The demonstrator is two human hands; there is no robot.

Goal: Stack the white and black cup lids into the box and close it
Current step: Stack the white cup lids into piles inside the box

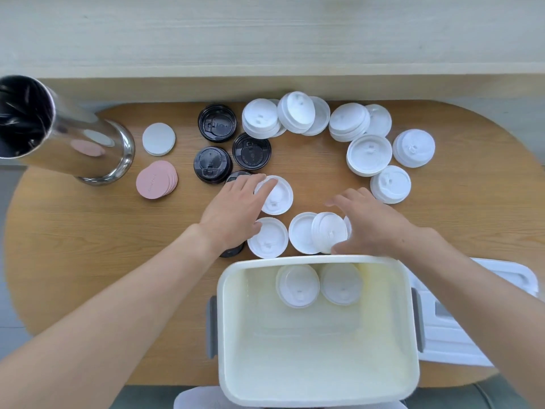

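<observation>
Wooden table (88, 261): 2 white lids in box (318, 376); left hand (236, 208) flat, right hand (368, 225) gripping white lid (327, 234).

— Where does the box (318, 335) sit?
— On the desk (73, 261), at its near edge, two lids (298, 286) inside against the far wall.
— And its cover (454, 329)?
— Just right of it. Loose lids (368, 154) lie behind the box; a metal cylinder (67, 134) stands far left.
</observation>
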